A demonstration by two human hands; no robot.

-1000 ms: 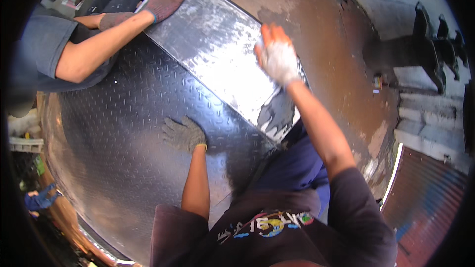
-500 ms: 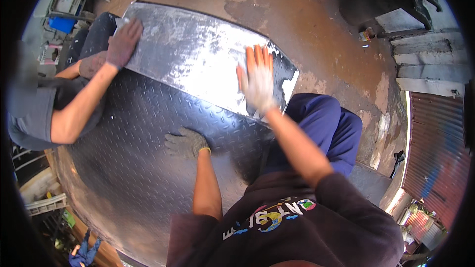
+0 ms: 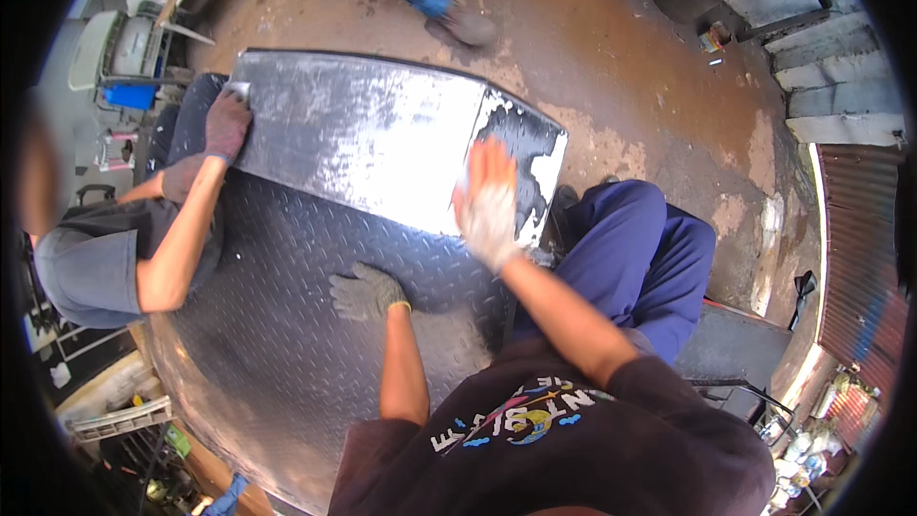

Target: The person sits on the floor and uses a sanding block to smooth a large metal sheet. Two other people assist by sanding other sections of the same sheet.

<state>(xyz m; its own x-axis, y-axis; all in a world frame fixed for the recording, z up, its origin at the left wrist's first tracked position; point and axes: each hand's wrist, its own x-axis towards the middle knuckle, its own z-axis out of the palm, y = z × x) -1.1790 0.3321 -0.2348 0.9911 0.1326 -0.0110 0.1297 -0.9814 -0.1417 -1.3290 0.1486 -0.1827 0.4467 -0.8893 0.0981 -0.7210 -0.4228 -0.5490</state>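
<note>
My left hand [image 3: 368, 294] rests open on black treadplate [image 3: 306, 248], my right hand [image 3: 491, 201] flat on the silver panel [image 3: 353, 124] along its far edge; an apparent blue bin's [image 3: 131, 96] contents are hidden.

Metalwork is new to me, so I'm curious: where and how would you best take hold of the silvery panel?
Probably the silvery panel is best gripped along its long far edge, coming from the far side: that edge has brown floor beyond, while the near one meets the dark tread plate. Whether it is fixed, I cannot tell.
</note>
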